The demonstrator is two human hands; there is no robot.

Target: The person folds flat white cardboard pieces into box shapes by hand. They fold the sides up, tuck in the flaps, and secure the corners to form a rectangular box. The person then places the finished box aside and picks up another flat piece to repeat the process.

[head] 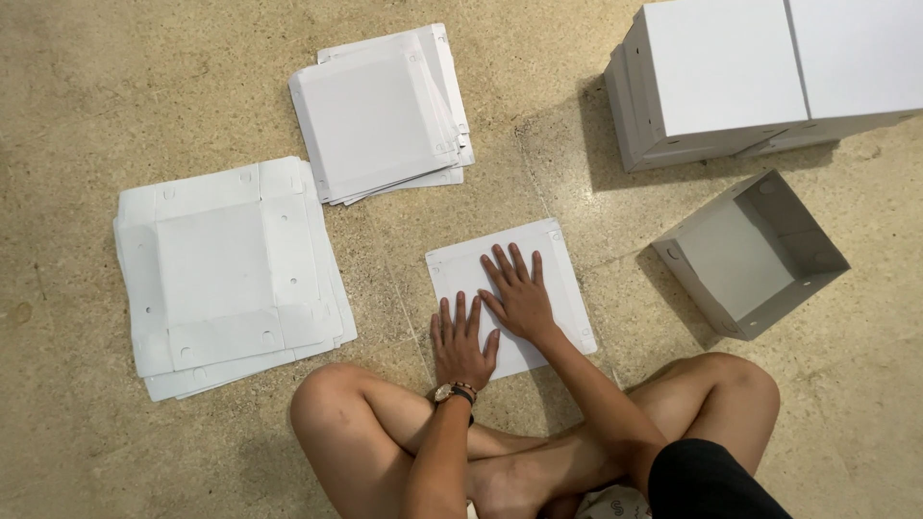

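Both your hands lie flat, fingers spread, gripping nothing, on the flat white cardboard sheet point(553, 252) on the floor point(96, 86) just ahead of your crossed legs. Your left hand point(461, 338) presses its near-left corner; your right hand point(519, 293) sits beside it, nearer the sheet's middle, so most of the sheet lies forward and right of your fingers. It's roughly square, slightly rotated, no clear long axis (creased flaps and small holes along the edges). Left of your left hand: a larger stack of flat blanks point(226, 274). Ahead: a second stack point(380, 111). Right of your right hand: an open folded box point(750, 255), with stacked boxes point(731, 77) beyond it.
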